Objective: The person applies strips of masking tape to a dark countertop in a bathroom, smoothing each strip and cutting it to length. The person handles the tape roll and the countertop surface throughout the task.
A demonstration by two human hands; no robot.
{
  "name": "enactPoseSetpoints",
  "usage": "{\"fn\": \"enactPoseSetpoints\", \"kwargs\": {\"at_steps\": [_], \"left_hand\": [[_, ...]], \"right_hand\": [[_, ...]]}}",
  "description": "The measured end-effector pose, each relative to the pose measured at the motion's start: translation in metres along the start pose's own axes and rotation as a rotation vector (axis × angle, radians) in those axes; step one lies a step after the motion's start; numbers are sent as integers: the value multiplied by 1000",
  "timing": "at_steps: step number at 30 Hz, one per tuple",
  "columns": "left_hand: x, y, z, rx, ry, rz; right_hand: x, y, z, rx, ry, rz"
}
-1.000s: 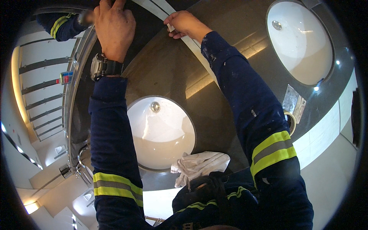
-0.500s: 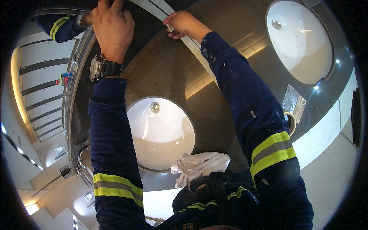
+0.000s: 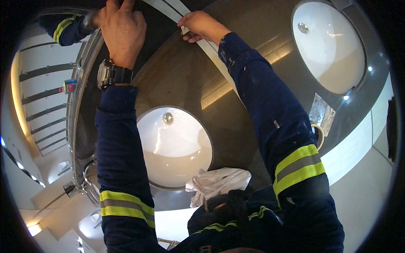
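Note:
At the top of the head view, my left hand (image 3: 122, 36) is by the mirror's edge, its fingers bent. Their tips run past the picture's upper rim, so what they hold or press is hidden. A watch (image 3: 110, 74) sits on that wrist. My right hand (image 3: 204, 27) is over a long white strip (image 3: 225, 76) that crosses the dark counter and passes behind my right forearm. Thumb and fingers pinch a small pale flat piece (image 3: 184, 30), too small to name. Both arms reach far forward in dark blue sleeves with reflective bands.
Two white oval basins (image 3: 179, 147) (image 3: 329, 46) are set into the dark counter (image 3: 177, 80). A crumpled white cloth (image 3: 219, 183) lies by the nearer basin. At right are a tape roll (image 3: 319, 135) and a flat scraper-like plate (image 3: 319, 111). The mirror (image 3: 50, 97) stands along the left.
The whole view has shifted very slightly, moving the counter and basins a little leftward. Both hands keep nearly the same place and grip.

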State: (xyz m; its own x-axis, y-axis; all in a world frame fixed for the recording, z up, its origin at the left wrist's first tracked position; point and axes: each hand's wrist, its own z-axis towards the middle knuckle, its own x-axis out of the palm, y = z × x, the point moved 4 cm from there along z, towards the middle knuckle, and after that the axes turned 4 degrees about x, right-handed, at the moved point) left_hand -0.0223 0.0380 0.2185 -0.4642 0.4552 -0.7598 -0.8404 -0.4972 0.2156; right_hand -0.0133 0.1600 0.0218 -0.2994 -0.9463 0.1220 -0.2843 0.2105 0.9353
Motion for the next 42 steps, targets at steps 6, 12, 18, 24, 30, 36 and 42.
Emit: {"fn": "enactPoseSetpoints", "kwargs": {"at_steps": [6, 12, 18, 24, 30, 36, 42], "left_hand": [[3, 1, 0, 6, -40, -8], [3, 7, -3, 38, -80, -56], [2, 9, -7, 18, -99, -20], [4, 8, -4, 5, -56, -54], [-12, 12, -37, 54, -202, -149], [76, -10, -112, -219, 438, -415], [106, -15, -103, -275, 546, -420]], "right_hand": [[-11, -2, 0, 68, 125, 1], [-15, 5, -15, 121, 153, -49], [-29, 4, -46, 63, 95, -76], [-34, -6, -49, 32, 69, -70], [-41, 3, -61, -227, -140, -509], [-32, 10, -68, -543, -251, -895], [-23, 5, -57, -637, -315, -1010]]}}
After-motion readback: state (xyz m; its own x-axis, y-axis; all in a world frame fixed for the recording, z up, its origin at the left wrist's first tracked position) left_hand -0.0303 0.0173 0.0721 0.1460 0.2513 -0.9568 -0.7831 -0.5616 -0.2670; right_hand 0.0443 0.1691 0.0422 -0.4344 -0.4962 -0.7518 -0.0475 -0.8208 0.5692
